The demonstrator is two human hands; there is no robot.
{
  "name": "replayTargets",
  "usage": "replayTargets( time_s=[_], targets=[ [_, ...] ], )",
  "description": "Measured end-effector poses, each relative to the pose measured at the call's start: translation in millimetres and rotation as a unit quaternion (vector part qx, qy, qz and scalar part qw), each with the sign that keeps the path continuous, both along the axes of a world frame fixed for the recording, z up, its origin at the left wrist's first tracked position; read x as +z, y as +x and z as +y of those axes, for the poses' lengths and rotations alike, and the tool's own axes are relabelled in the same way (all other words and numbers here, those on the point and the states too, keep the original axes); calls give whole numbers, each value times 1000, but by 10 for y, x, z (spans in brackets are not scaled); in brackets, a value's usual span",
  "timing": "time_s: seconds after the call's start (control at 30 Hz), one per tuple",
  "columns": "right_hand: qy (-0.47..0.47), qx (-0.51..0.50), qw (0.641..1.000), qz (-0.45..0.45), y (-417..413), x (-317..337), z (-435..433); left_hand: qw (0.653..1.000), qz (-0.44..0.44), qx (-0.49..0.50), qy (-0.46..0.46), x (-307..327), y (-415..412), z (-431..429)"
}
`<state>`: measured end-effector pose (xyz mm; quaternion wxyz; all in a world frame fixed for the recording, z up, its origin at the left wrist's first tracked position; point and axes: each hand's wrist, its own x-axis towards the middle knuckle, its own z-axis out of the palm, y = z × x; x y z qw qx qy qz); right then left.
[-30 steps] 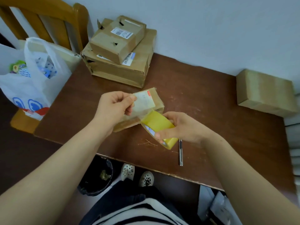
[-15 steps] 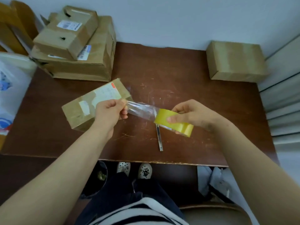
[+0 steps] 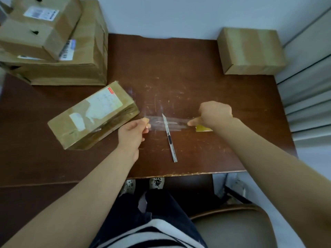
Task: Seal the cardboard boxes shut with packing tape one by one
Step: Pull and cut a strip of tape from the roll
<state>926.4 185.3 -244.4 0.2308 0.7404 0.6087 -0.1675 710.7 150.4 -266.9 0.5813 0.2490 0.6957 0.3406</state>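
Where the scratched brown table meets the pale wall at the upper left of the frame, a small box with a white label sits on a big flat box, both cut off by the frame's edge. Just below them, left of centre, a long box lies flat on the table at a slant, with a pale label on its top. Beside its near right corner the left hand pinches the loose end of a clear strip of tape between thumb and fingers. The strip runs level across the middle of the frame to the right hand, whose fingers are curled round the yellow tape roll. The hand hides nearly all of the roll, so only a yellow sliver shows under it. A slim knife lies on the table with its blade crossing the strip, and I cannot tell whether the two touch. At the upper right a closed box stands against the wall, well apart from the hands. White slatted panels fill the right edge; what they belong to is unclear. Below the table's near edge show two shoe tips, dark trousers, a striped top and part of a chair seat.
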Motion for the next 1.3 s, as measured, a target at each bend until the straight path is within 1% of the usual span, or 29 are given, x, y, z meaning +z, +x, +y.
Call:
replayTargets(
  time_s=[0.1, 0.2, 0.33, 0.43, 0.5, 0.63, 0.73, 0.83, 1.0, 1.13, 1.23, 1.3],
  targets=[
    [11, 29, 998, -46, -149, -124, 39, 1000, -2, 3, -9, -14, -16, -22],
    [47, 86, 994, -56, -303, -272, 35, 1000, 6, 1, -15, -56, -111, -64],
    [74, 118, 987, -79, -451, -388, -54, 1000, 15, -13, -13, -90, -175, -84],
    [90, 123, 987, -49, -462, -303, -92, 1000, 13, -22, -18, -115, -197, -91],
    [71, 114, 990, -31, -353, -187, -87, 999, 5, -21, -32, -127, -202, -89],
    [47, 118, 992, -24, -47, -34, -113, 999, -17, -11, -51, -127, -193, -69],
    [30, 141, 987, -67, 36, -55, -184, 999, -28, -9, -40, -108, -166, -22],
    [41, 120, 986, -106, -14, -96, -145, 999, -27, -8, -36, -101, -131, 10],
    [46, 132, 978, -156, -316, -409, -136, 999, -3, -12, -32, -144, -122, 56],
    [71, 187, 964, -174, -576, -547, -164, 999, 17, -30, -19, -183, -181, 24],
    [92, 190, 965, -159, -649, -518, -160, 999, 20, -28, -19, -192, -193, 18],
    [136, 206, 960, -130, -657, -438, -202, 999, 18, -30, -16, -183, -194, 20]
  ],
)
